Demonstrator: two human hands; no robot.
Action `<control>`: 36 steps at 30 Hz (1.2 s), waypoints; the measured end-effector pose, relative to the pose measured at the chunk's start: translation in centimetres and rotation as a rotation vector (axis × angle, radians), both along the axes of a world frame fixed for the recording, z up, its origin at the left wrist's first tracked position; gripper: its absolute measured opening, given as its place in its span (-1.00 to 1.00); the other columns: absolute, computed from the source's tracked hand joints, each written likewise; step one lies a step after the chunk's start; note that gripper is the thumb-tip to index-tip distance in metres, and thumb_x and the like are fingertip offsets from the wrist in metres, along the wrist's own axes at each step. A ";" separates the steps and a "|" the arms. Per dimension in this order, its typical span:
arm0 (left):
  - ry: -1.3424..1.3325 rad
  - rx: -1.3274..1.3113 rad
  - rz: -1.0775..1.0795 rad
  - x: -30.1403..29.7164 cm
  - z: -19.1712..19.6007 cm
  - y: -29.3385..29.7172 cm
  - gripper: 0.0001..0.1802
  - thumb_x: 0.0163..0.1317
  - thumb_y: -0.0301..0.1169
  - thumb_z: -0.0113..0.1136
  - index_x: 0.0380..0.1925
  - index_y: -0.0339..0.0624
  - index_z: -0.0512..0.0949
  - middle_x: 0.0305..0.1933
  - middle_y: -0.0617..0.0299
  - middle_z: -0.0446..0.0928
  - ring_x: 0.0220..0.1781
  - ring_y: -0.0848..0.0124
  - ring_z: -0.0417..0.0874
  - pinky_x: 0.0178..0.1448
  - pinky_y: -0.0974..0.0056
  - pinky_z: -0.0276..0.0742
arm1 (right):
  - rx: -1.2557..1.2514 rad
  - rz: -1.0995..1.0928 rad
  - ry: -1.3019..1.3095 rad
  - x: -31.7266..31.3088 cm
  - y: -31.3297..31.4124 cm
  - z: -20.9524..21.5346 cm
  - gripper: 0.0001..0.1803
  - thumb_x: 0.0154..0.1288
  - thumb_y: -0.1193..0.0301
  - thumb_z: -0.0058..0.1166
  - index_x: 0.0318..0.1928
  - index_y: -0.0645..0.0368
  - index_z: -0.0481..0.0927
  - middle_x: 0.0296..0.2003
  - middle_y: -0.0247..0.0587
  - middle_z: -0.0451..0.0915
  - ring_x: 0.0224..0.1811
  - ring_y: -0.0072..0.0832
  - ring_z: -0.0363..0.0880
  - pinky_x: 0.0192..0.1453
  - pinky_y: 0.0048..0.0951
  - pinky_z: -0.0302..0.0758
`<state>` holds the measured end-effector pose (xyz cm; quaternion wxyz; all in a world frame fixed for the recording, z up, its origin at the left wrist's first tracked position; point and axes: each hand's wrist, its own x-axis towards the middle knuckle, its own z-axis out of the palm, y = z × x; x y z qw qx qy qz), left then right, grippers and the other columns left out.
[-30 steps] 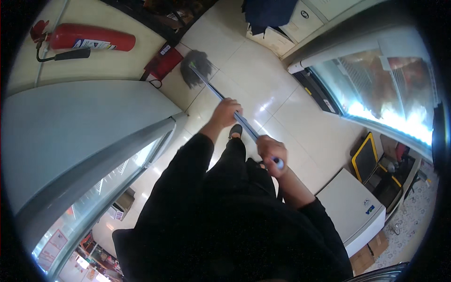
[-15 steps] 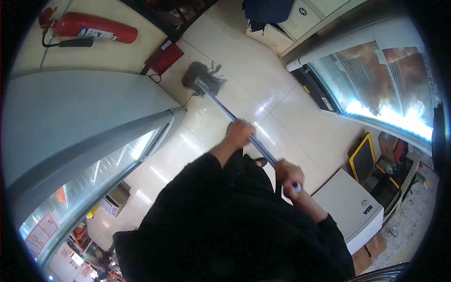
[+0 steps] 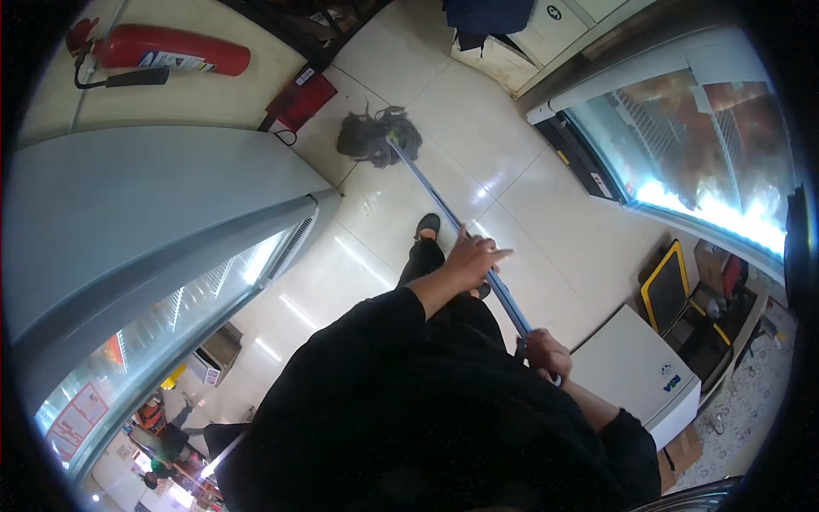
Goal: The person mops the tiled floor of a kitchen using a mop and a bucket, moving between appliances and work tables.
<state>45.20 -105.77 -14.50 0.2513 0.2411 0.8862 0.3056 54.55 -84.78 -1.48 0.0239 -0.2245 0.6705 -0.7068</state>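
A mop runs slantwise across the view, its grey string head spread on the tiled floor. Its blue-grey handle comes back toward my body. Partway down the handle is my left hand, closed round it with a finger or two sticking out. Close to the handle's near end my right hand is wrapped in a fist, and the pale tip pokes out below it. My shoe stands on the tiles left of the handle.
A grey glass-door fridge takes up the left, a lit display fridge the right. Near the mop head lies a red box; a fire extinguisher hangs above. A white chest is at my right. People are at lower left.
The mop head has shifted a little to the right and its strings have fanned out. Both hands have moved right and slightly nearer with the handle. My left fingers have loosened somewhat.
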 end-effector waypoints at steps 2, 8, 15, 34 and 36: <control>0.008 -0.064 0.033 -0.9 -1.4 -1.8 -0.34 -0.05 -0.34 0.29 0.16 0.32 0.45 0.03 0.27 0.50 0.22 0.30 0.43 0.41 -0.32 -0.09 | -0.048 0.066 0.103 0.0 -1.4 -4.4 -0.75 0.08 0.41 0.17 -0.59 0.13 0.36 -0.62 -0.24 0.42 -0.57 -0.26 0.44 -0.32 -0.21 0.38; 0.077 -0.342 0.320 -8.2 -7.9 -12.2 -0.44 0.12 -0.28 0.23 0.18 0.35 0.43 0.03 0.28 0.50 0.29 0.29 0.36 0.34 -0.42 -0.04 | -0.029 0.177 0.087 -10.4 -12.4 -6.3 -0.93 -0.11 0.55 -0.01 -0.60 0.21 0.37 -0.56 -0.09 0.39 -0.42 -0.09 0.42 -0.24 -0.14 0.34; 0.136 -0.143 0.026 -4.6 -3.3 -3.8 -0.48 0.05 -0.22 0.30 0.09 0.24 0.52 -0.16 0.13 0.56 0.07 0.13 0.51 0.26 -0.09 0.28 | 0.058 0.247 -0.141 -8.5 -3.3 1.4 -0.78 0.01 0.39 -0.02 -0.69 0.16 0.35 -0.64 -0.17 0.40 -0.55 -0.21 0.36 -0.24 -0.19 0.30; 0.307 0.227 0.610 2.1 -3.9 0.6 -0.72 0.00 -0.47 0.25 -0.22 -0.01 0.67 -0.25 0.16 0.54 -0.10 0.19 0.54 0.06 0.17 0.38 | -0.139 0.145 -0.145 -5.4 -0.8 2.7 -0.74 -0.01 0.51 0.02 -0.70 0.18 0.24 -0.70 -0.20 0.28 -0.59 -0.20 0.29 -0.35 -0.24 0.26; 0.212 0.327 0.603 0.9 -1.0 4.9 -0.68 0.04 -0.58 0.15 -0.21 0.01 0.67 -0.18 0.16 0.51 -0.04 0.19 0.50 0.07 0.19 0.36 | -0.008 0.151 -0.019 -5.6 2.2 5.2 -0.77 -0.08 0.55 0.01 -0.71 0.20 0.24 -0.70 -0.16 0.27 -0.59 -0.16 0.29 -0.35 -0.24 0.27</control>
